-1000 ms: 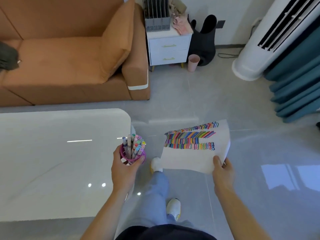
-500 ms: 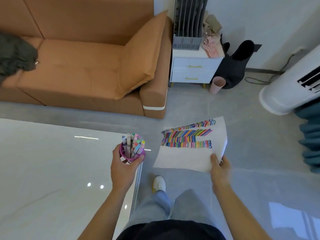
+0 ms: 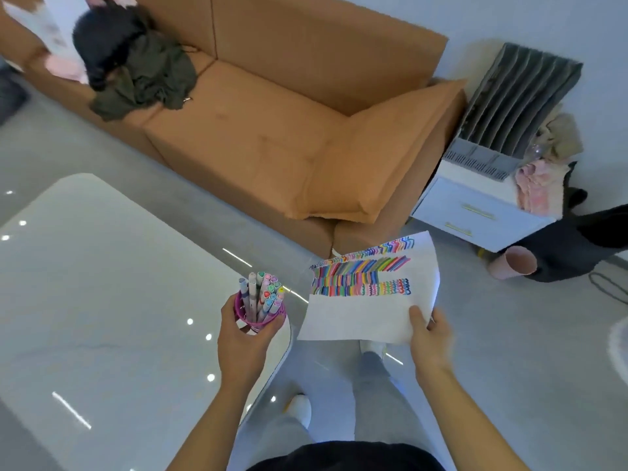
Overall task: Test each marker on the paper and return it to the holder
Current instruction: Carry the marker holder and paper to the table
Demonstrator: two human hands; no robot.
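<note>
Bundle of pastel-capped markers (image 3: 261, 295) stands upright, packed tight, in a round magenta mesh holder (image 3: 245, 312). Caps up, all seated; none out.

Left hand (image 3: 243, 346) grips the holder from below and behind. Fingers (image 3: 274, 327) are curled round the right wall and the thumb round the left, a closed wrap. The holder sits in line with the rounded right edge of the glossy white worktop (image 3: 102, 300). Can't tell whether its base touches the surface.

White sheet of paper (image 3: 367, 317) is just right of the holder, apart from it, held out over the grey tiled floor (image 3: 509, 334). The upper half carries three rows of multicoloured test strokes; the lower half is blank.

Right hand (image 3: 431, 339) pinches the sheet at its lower right corner. The thumb lies flat on top and the fingers under the sheet are hidden. That hand is slightly blurred.

Below: grey trouser legs and two white shoes (image 3: 300, 407) on the floor, beside the worktop's edge.

Further out:
- An orange fabric sofa (image 3: 272, 130) is behind the worktop, with a dark green garment (image 3: 146, 83) heaped on its left seat.
- A white two-drawer cabinet (image 3: 475, 212) is right of the sofa, touching or nearly touching its arm.
- A grey slotted file rack (image 3: 516, 107) and a pink cloth (image 3: 538, 185) are on top of the cabinet.
- A pink cup (image 3: 513, 266) lies on its side on the floor by the cabinet, against a black bag (image 3: 577, 243).
</note>
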